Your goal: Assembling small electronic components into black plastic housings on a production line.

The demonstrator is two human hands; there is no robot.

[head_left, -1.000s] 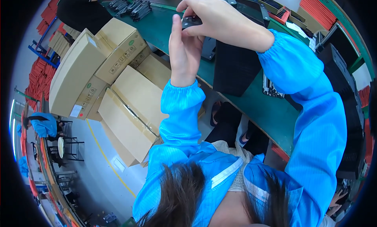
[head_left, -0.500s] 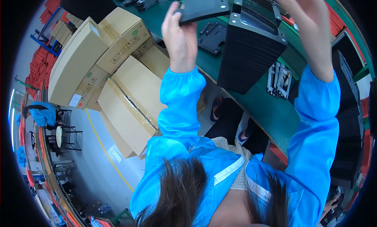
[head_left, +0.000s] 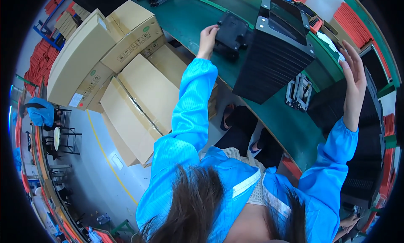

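My left hand [head_left: 207, 40] is closed on the edge of a black plastic plate [head_left: 232, 29] with raised details. It is low over the green workbench [head_left: 191, 30], and another dark part shows partly beneath it. Just right of the plate rises a tall stack of black panels [head_left: 269, 60], the top one with a glossy window and round silvery spots at its corners. My right hand [head_left: 354, 85] is raised on the right side, its fingers stretched and apart. White sheets [head_left: 329, 43] lie close to its fingertips; I see nothing held in it.
Small metal brackets [head_left: 299, 92] lie right of the stack, with further black panels [head_left: 370, 129] at the far right. Large cardboard boxes [head_left: 139, 98] stand left of the bench. Another person [head_left: 38, 112] sits at the far left; someone's hand [head_left: 350, 222] shows at lower right.
My left hand has lowered the black plate onto or just over the part on the bench. My right hand has come down and right, away from above the panel stack.
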